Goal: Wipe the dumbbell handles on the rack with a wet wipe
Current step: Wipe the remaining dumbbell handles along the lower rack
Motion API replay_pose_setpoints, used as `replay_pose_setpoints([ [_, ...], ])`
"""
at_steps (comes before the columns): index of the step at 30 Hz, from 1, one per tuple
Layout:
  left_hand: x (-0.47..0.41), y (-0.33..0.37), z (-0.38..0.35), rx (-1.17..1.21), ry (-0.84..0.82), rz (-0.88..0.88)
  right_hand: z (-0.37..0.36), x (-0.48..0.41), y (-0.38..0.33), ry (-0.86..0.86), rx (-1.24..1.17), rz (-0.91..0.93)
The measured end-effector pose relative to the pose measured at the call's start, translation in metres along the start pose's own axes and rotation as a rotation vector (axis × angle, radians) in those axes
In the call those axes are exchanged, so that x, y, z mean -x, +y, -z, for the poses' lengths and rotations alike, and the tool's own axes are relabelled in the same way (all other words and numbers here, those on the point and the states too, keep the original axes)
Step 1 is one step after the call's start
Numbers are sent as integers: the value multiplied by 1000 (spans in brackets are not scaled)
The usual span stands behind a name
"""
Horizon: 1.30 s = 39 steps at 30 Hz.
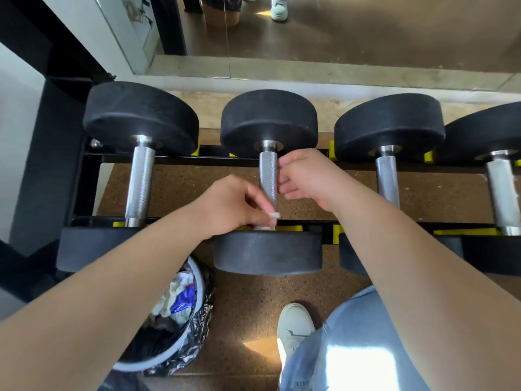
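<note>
From the head view, the one relation that mattered was how the knurled silver steel handle (pixel 267 176) of the second black round-headed dumbbell (pixel 267 252) lay. Its long axis ran straight away from us, between the two hands, with one black head beyond the fingers and the other just below the left wrist. The left hand (pixel 231 206) was the nearer to the work. Its fingers were curled and pinched a crumpled white wet wipe (pixel 273 215) against the near end of that handle, just above the near head. The right hand (pixel 307 176) sat further along the same handle, on its right side. Its fingers were loosely curled with the tips at the metal or touching it, and it held nothing that we could see; its thumb was hidden. We judged that the coming stroke would run away from us along the bar, from the left hand's fingertips past the right hand's, so the right hand would have to clear or steady the bar. Left of the left hand lay another silver handle (pixel 140 179), and right of the right hand two more (pixel 387 179) (pixel 504 190), all parallel on the black metal rack with yellow saddles (pixel 180 159). Under the left forearm stood a pale-rimmed bin with a silver liner (pixel 201 280).
</note>
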<state>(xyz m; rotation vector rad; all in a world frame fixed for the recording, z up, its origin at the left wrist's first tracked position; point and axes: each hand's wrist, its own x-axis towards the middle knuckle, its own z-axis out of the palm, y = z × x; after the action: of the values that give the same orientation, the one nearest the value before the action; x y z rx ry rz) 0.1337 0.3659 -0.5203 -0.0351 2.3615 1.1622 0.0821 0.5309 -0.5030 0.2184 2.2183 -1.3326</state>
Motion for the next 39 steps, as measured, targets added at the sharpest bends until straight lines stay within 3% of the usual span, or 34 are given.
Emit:
replay_pose_setpoints([
  [5,-23,11,-7,136,485,-186,-2,3,-6,70,-11,27],
  [7,-27,19,-4,85,484,-184,-2,4,-8,113,-14,41],
  [11,-12,22,3,-240,142,-56,-2,6,-5,145,33,57],
  [13,-5,18,-1,-296,90,-70,-3,6,-2,144,93,65],
  [17,-19,11,-12,-173,497,-248,-2,3,1,142,115,74],
  [19,-26,13,-12,-63,592,-254,-1,4,1,130,83,70],
  [23,-18,4,-11,35,492,-42,1,8,3,92,108,81],
  [27,0,-13,0,16,50,89,3,11,7,27,120,77],
  [29,1,-11,3,180,-58,124,3,10,8,11,136,77],
  [31,-7,-2,3,580,-59,175,4,9,8,9,128,73],
  [34,-31,12,4,945,127,202,5,7,6,14,97,72],
  [36,-42,19,4,971,137,175,4,5,5,23,82,69],
  [39,-28,12,3,712,-37,184,5,3,5,34,72,67],
])
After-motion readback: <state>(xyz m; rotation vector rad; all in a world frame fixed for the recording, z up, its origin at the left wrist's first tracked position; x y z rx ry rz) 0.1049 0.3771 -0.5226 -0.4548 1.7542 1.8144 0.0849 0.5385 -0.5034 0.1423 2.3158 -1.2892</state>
